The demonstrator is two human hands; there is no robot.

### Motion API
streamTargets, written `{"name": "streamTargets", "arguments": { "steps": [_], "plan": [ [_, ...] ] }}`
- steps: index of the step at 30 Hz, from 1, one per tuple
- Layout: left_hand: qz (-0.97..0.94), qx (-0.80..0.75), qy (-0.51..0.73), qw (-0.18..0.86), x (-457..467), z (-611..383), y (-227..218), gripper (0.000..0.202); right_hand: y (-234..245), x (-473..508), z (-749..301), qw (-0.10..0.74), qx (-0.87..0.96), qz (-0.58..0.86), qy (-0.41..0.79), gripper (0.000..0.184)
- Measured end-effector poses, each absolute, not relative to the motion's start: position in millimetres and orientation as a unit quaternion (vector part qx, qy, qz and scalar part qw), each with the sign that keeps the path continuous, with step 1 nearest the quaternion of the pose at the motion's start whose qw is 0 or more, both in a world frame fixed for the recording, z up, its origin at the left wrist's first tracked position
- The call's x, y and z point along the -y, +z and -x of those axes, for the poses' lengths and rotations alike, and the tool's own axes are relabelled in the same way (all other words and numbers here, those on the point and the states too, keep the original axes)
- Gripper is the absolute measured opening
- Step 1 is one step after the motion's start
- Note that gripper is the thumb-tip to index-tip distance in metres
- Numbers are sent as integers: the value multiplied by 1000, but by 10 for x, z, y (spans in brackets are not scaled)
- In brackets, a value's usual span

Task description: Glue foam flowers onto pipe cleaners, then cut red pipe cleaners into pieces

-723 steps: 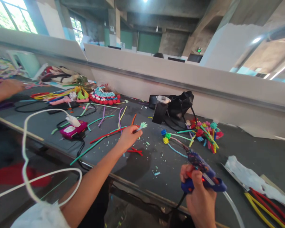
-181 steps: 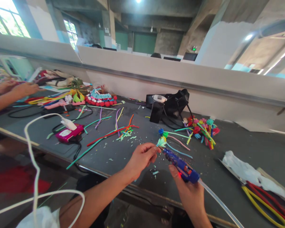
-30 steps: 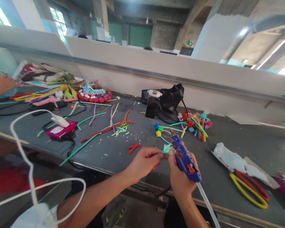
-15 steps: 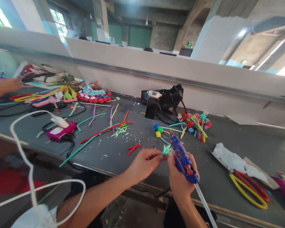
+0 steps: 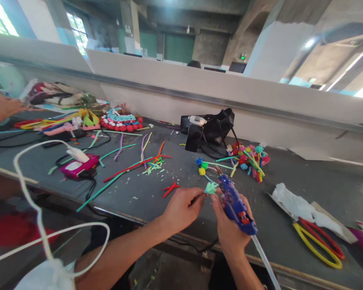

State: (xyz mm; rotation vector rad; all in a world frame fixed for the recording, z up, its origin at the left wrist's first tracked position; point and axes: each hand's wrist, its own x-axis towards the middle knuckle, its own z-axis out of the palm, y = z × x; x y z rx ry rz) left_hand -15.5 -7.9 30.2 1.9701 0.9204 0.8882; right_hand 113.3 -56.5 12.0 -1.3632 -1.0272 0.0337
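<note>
My left hand (image 5: 181,209) is closed in a pinch on the stem of a small teal pipe-cleaner flower (image 5: 211,187). My right hand (image 5: 230,227) grips a blue hot glue gun (image 5: 234,203), its nozzle pointing up and away just right of the flower. A clear glue stick (image 5: 264,259) trails from the back of the gun. Both hands hover over the near edge of the grey table (image 5: 145,193).
A bunch of finished colourful flowers (image 5: 249,159) lies behind the gun, by a black bag (image 5: 216,129). Loose pipe cleaners (image 5: 133,165), red scraps (image 5: 170,188), a pink device (image 5: 77,166) and a white cable (image 5: 33,201) lie left. Red and yellow loops (image 5: 319,243) sit right. Another person's hand (image 5: 1,108) works at far left.
My hands have stayed together with the flower and the gun; my left hand has drawn back slightly, and the gun has tilted a little over the last second.
</note>
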Motion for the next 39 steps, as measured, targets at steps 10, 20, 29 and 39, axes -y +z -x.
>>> {"name": "streamTargets", "arguments": {
  "steps": [10,20,29,39],
  "plan": [
    [-819,-339,349,303,128,169,275,19,150,550,-1109,640,462,614,-2,21],
    [-812,-354,341,315,92,168,300,24,92,526,-1229,691,341,637,0,29],
    [-805,-371,341,314,43,186,329,28,76,513,-1197,730,317,602,62,30],
    [-836,-346,328,271,70,207,260,19,203,591,-1174,633,473,611,49,21]
  ]
}}
